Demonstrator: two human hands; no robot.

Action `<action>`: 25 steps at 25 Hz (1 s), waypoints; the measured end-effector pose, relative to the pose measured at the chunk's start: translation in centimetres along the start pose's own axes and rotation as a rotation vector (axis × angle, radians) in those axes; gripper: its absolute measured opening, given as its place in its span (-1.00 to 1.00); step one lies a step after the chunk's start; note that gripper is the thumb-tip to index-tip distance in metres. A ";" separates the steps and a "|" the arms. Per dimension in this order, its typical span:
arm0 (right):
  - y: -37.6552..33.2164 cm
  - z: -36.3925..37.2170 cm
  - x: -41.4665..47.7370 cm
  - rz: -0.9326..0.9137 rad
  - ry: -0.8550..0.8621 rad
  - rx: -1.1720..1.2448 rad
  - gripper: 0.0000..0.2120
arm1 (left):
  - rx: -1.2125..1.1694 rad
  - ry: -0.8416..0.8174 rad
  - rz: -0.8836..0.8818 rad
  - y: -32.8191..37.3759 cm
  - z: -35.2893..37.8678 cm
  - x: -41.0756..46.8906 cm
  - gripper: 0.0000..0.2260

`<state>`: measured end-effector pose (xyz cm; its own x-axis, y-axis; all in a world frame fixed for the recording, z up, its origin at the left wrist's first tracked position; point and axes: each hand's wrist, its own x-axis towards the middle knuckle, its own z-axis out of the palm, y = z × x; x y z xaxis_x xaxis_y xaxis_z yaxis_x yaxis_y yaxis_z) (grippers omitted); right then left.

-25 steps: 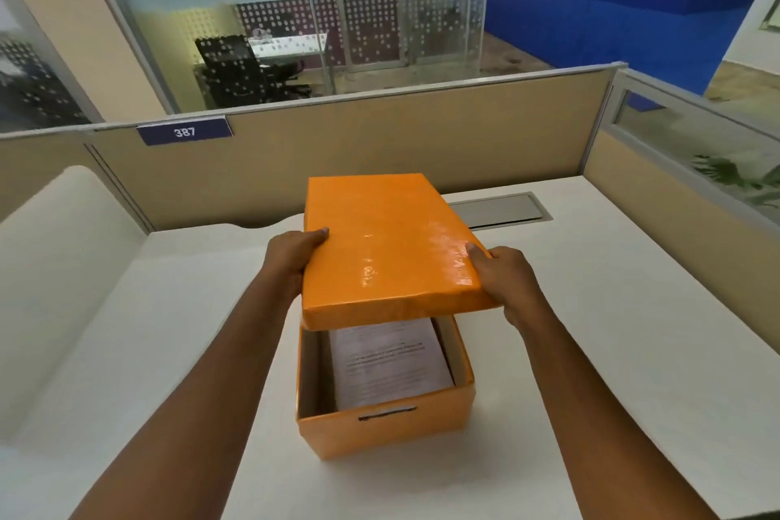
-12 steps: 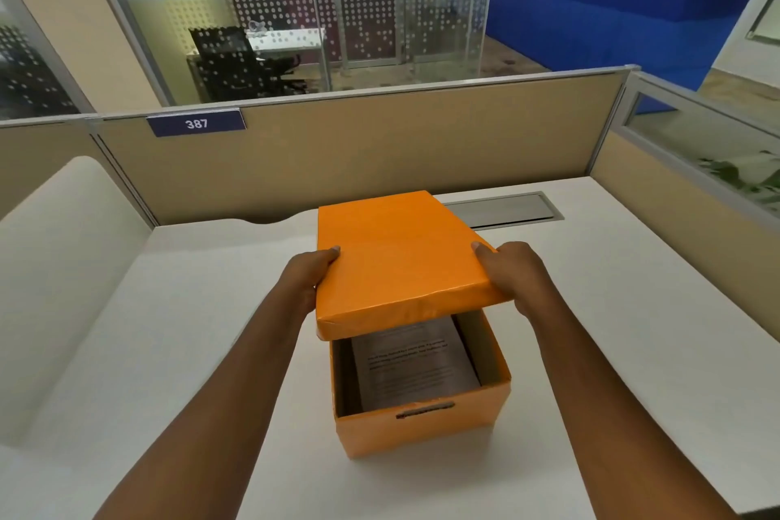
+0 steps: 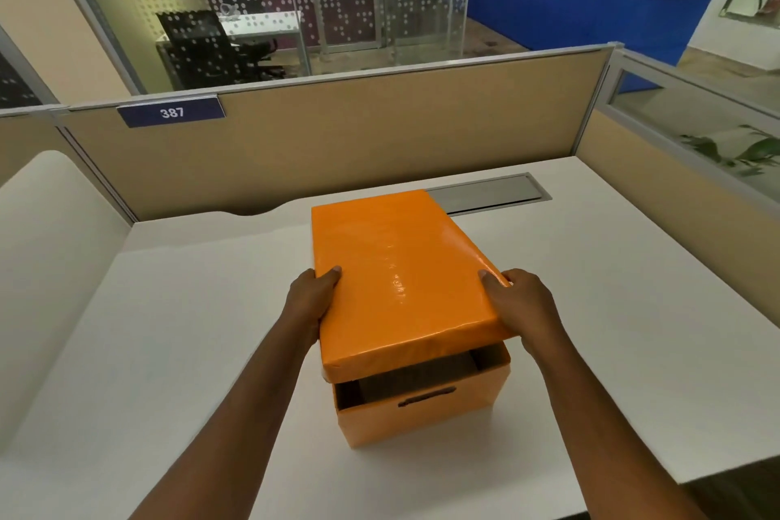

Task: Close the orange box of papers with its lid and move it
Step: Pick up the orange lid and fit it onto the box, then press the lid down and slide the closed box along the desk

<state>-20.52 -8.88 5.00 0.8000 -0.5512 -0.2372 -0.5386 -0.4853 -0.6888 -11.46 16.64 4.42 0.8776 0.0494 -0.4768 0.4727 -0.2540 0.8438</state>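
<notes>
An orange box stands on the white desk, its near wall showing a dark handle slot. Just above its rim hangs the glossy orange lid, covering nearly the whole opening, with a narrow dark gap at the near edge. My left hand grips the lid's left edge, thumb on top. My right hand grips the right edge the same way. The papers inside are almost wholly hidden in shadow under the lid.
Beige partition walls close the desk at the back and right, with a blue 387 sign. A grey cable flap lies in the desk behind the box. The desk's front edge runs at lower right.
Both hands have lowered the lid toward the box. The gap has shrunk and the papers, plainly visible before, are now covered.
</notes>
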 end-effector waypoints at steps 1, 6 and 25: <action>0.3 0.3 -0.2 0.007 -0.002 0.000 -0.43 | -0.006 -0.005 -0.003 -0.3 0.1 -0.1 -0.48; 1.7 1.1 -0.4 0.044 -0.033 0.014 -0.44 | -0.058 -0.044 -0.026 -1.7 0.6 -0.4 -0.44; 5.5 3.6 -1.1 0.031 -0.039 0.147 -0.59 | -0.092 -0.119 -0.175 -7.2 0.9 -3.8 -0.37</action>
<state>-23.40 -8.55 -1.01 0.7949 -0.5362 -0.2838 -0.5204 -0.3622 -0.7733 -18.26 17.38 -0.10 0.7686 -0.0302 -0.6390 0.6270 -0.1621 0.7619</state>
